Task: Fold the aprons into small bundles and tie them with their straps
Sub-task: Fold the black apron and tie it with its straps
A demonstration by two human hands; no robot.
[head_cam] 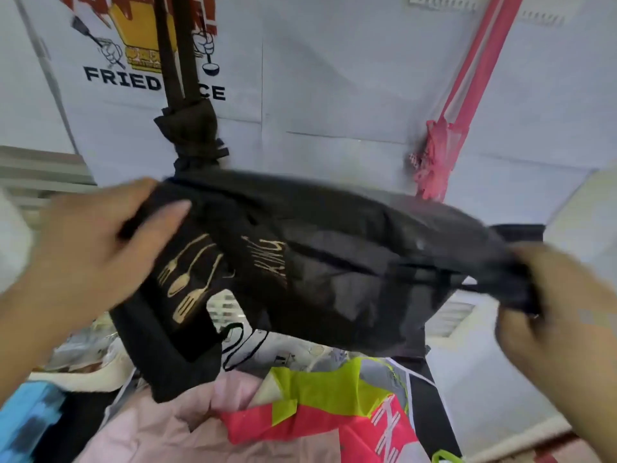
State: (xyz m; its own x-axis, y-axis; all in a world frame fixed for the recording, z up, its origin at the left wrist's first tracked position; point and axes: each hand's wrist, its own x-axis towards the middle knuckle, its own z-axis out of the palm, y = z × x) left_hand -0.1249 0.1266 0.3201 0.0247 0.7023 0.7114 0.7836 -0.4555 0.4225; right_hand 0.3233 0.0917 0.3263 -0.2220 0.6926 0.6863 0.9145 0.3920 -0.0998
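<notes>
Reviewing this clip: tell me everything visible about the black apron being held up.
The black apron is a thin, dark, slightly sheer-looking fabric, partly folded and stretched crosswise in the air between both hands. Gold print shows near its left end: forks and a spoon, plus lettering that seems to read "KING". The left hand grips that printed end, thumb on top; the right hand pinches the bunched opposite end. A folded flap hangs down at the left, with a thin black cord looped beside it. It is motion-blurred, above a pile of colourful fabrics.

Seemingly a textile stockroom or shop; a white sheet printed "FRIED RICE" (110, 78) spread out; tied bundles (192, 135) and heaped coloured aprons (300, 412).
</notes>
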